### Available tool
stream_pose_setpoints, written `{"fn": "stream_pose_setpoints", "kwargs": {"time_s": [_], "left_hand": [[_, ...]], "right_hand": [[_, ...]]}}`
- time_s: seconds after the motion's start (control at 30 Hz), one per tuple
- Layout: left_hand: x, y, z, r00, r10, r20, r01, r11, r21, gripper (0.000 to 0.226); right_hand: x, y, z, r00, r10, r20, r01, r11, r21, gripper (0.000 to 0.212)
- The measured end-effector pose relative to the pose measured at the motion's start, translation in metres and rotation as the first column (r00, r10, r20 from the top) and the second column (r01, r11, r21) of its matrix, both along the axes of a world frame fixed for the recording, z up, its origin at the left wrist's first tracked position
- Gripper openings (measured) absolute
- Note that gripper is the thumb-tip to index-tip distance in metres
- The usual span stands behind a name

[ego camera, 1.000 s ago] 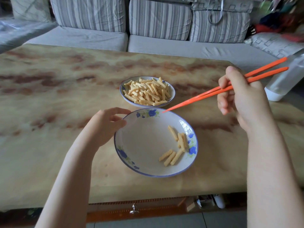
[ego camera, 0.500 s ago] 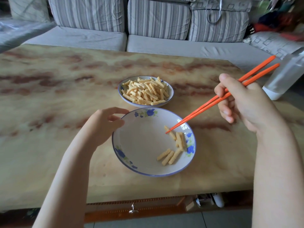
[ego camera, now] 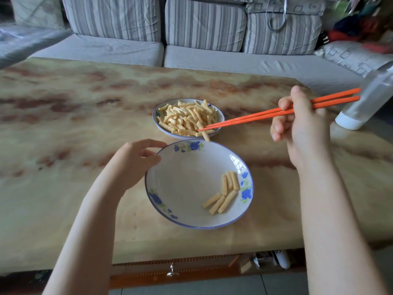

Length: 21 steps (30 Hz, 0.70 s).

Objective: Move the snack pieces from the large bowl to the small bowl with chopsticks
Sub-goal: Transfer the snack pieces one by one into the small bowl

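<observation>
I am watching the right hand (ego camera: pixel 302 128), whose fingers (ego camera: pixel 284 105) are grasping the orange chopsticks (ego camera: pixel 255 117) and keeping them closed on one snack piece (ego camera: pixel 205 136). Half a second ago the tips were dipping into the large bowl (ego camera: pixel 187 184) at a lone piece there. That piece is now hanging from the tips, well ahead of the right fingers, over the near rim of the small bowl (ego camera: pixel 221 119) and just above the gap between the two bowls. I am reading this as one more carry nearly done: the piece is needing only a little more travel forward before release onto the heap. The remaining pieces (ego camera: pixel 225 192), six as I am counting them, are lying at the right side of the large bowl, below and inward of the right fingers. The left hand (ego camera: pixel 131 165) is staying at the large bowl's far-left rim, its fingers (ego camera: pixel 153 143) lying loosely curled against it, though I cannot tell whether they are pinching it. The two bowls are almost touching, so a piece dropped early is risking landing on the surface (ego camera: pixel 63 145). Room is lying open to the left of the left fingers. A bottle (ego camera: pixel 365 103) is standing just past the chopsticks' rear ends, limiting any backward swing.
</observation>
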<state>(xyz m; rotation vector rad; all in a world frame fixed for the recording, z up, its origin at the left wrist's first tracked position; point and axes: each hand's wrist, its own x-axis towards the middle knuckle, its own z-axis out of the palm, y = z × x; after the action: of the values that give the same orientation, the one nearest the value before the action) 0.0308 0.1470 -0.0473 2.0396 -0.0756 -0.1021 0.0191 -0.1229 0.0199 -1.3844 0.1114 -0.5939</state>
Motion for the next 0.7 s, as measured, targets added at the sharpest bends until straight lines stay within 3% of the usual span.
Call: {"fn": "stream_pose_setpoints", "kwargs": {"time_s": [0.23, 0.7], "left_hand": [[0.000, 0.001, 0.000, 1.000, -0.009, -0.004, 0.009, 1.000, 0.004, 0.039], [0.001, 0.001, 0.000, 1.000, -0.004, -0.014, 0.003, 1.000, -0.002, 0.046]], "right_hand": [[0.020, 0.009, -0.018, 0.987, -0.161, -0.003, 0.162, 0.987, 0.022, 0.040], [0.029, 0.011, -0.024, 0.995, -0.099, -0.029, 0.097, 0.994, -0.052, 0.043]]}}
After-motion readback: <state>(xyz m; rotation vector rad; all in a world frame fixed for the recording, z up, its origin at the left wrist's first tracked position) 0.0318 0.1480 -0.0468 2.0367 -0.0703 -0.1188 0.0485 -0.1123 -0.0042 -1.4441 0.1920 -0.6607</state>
